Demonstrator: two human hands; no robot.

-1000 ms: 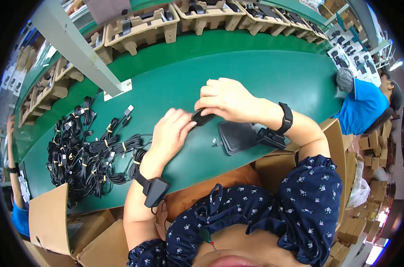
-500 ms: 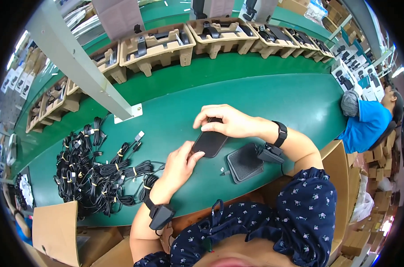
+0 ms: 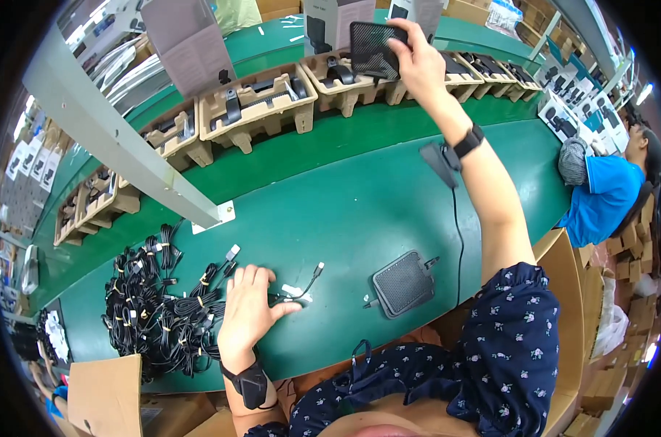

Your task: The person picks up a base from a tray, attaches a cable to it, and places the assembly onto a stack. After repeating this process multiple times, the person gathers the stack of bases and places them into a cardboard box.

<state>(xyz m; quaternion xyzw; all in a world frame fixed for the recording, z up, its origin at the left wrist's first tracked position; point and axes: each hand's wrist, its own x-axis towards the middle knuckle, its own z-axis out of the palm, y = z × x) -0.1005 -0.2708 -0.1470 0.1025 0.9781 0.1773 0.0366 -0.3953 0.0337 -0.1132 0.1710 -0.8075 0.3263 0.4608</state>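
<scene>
The right hand [image 3: 421,67] gripped a black panel [image 3: 370,49] near the brown trays [image 3: 265,119]. The left hand [image 3: 249,309] lay half-curled at a cable [image 3: 319,269], its grip unclear, beside bundled cords [image 3: 145,313]. A similar panel [image 3: 403,282] lay on the green table [image 3: 345,218].

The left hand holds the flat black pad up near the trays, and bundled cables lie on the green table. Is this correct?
Not quite: the head view shows the right hand holding the flat black pad up near the trays; bundled cables do lie on the green table.
</scene>
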